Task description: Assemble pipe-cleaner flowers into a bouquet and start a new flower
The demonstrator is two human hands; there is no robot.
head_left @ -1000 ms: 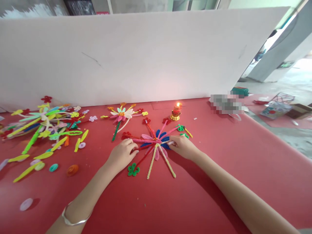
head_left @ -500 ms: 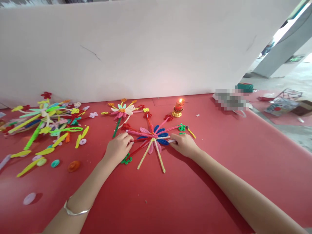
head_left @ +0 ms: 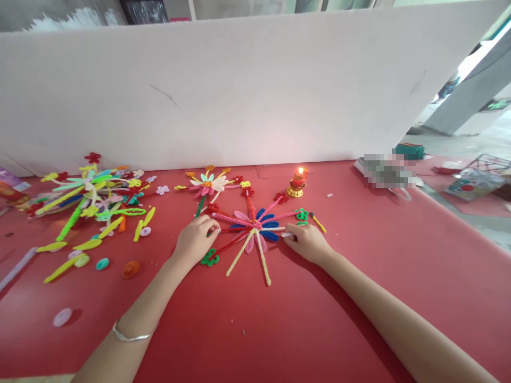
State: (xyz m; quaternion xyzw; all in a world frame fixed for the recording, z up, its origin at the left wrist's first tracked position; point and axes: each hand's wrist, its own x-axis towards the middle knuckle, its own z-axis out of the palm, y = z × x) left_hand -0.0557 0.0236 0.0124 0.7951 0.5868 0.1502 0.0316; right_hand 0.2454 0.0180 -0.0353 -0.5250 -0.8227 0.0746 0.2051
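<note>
A pipe-cleaner flower (head_left: 251, 246) with pink and blue petals lies on the red table between my hands. Pink, red, white and pale yellow stems spread out from its middle. Some stems end in small green or red blossoms. My left hand (head_left: 195, 238) is closed at the left side, thumb and finger pinching the outer end of a red pipe-cleaner stem (head_left: 230, 230). On the right, my right hand (head_left: 310, 243) is closed around the end of a white pipe-cleaner stem (head_left: 272, 229). A short whitish piece shows at its fingertips; its kind is unclear.
A lit red candle (head_left: 298, 181) in a gold holder burns behind the flower. Another pipe-cleaner flower (head_left: 207, 183) lies at the back. Piled pipe-cleaner flowers (head_left: 80, 194) and loose coils lie left. A white board (head_left: 255, 96) stands behind; a blurred-out item (head_left: 383, 173) lies back right.
The camera view has shifted, so the scene sits slightly further right. Both hands stay at the same stems, and slightly more of the white stem shows beside my right fingertips.
</note>
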